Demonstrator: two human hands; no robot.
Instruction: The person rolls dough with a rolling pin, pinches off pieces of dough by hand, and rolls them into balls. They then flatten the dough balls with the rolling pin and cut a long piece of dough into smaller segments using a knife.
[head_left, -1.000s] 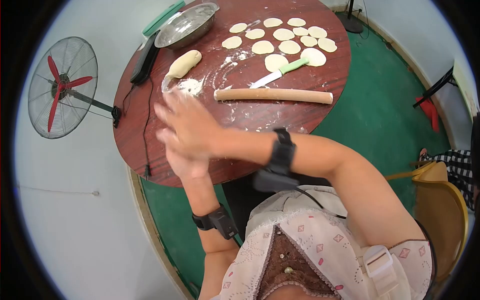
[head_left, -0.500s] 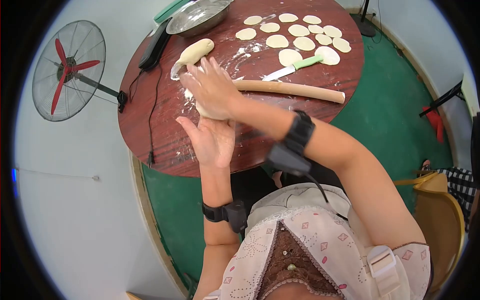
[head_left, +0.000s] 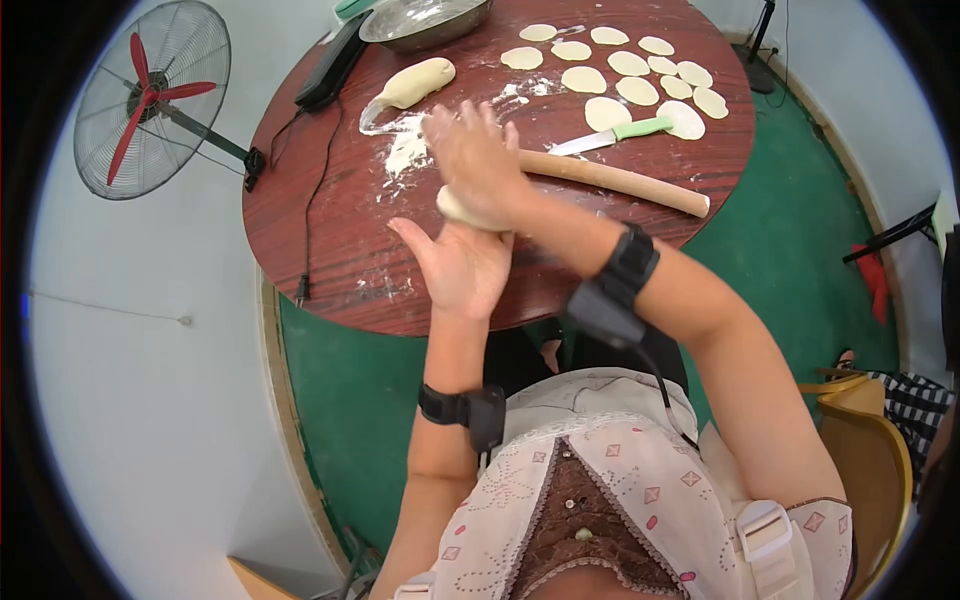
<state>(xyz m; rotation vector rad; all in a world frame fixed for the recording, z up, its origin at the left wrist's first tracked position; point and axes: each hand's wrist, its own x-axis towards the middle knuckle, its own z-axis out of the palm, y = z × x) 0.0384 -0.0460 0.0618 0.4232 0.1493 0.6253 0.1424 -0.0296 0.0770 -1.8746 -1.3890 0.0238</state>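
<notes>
My left hand (head_left: 464, 268) is palm up above the table's near side, thumb stretched out to the left. Flat across its fingers lies my right hand (head_left: 476, 165), fingers extended and slightly blurred. A pale piece of dough (head_left: 457, 207) is pressed between the two palms; only its left edge shows. Beyond the hands rests a thick dough log (head_left: 418, 83) beside a patch of loose flour (head_left: 408, 150). A wooden rolling pin (head_left: 620, 183) extends to the right from behind my right hand. Behind the pin, a green-handled knife (head_left: 612, 136) touches one dough wrapper.
Several round dough wrappers (head_left: 637, 91) are spread over the back right of the round table (head_left: 350, 245). A metal bowl (head_left: 425, 25) and a black case-like object (head_left: 335, 62) stand at the back left. A power cord (head_left: 313, 215) runs along the left. A fan (head_left: 150, 97) is beyond.
The view has shifted slightly, so the table things appear further right and higher. My joined hands, dough between them, have moved a little right and away from the flour patch.
</notes>
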